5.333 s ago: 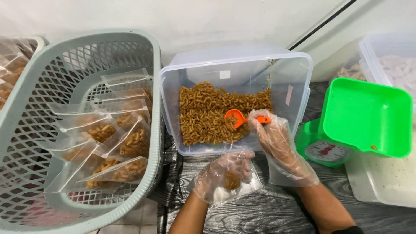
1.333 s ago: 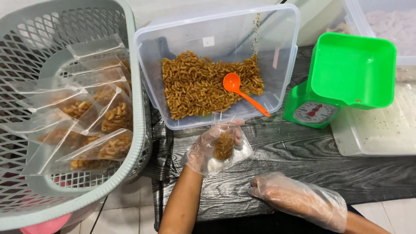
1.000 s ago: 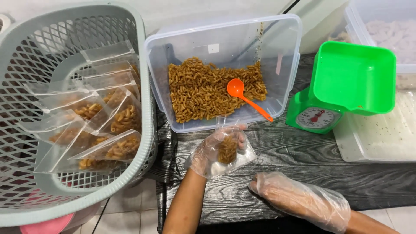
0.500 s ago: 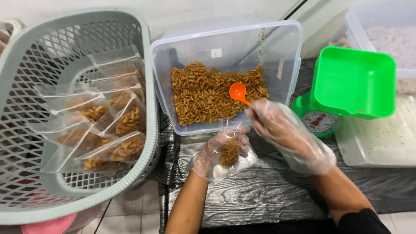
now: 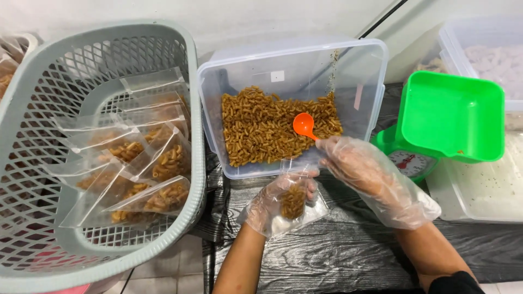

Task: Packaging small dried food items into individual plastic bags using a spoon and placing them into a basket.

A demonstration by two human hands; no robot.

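Right hand [image 5: 364, 171], gloved, apparently closed on orange plastic scoop [image 5: 303, 124]; bowl up-left of fingers. Left hand [image 5: 280, 202] grips small clear pasta bag [image 5: 295, 202], below-left.

The scoop [image 5: 303, 124] is bright orange against golden-brown curled pasta [image 5: 261, 128] in a clear, faintly bluish tub [image 5: 376, 71]. At nine o'clock the basket [image 5: 32, 109] is pale grey-green with a diamond lattice, holding clear bags [image 5: 152, 158] of tan pasta. At three o'clock the scale [image 5: 406, 163] and its pan [image 5: 449, 117] are vivid green, the dial white with a red needle. The surface [image 5: 348, 250] is black with silvery wood-grain streaks. Both hands, left hand [image 5: 278, 204] and right hand [image 5: 362, 169], wear cloudy see-through gloves. The left one's small bag [image 5: 297, 209] shows brown pasta.
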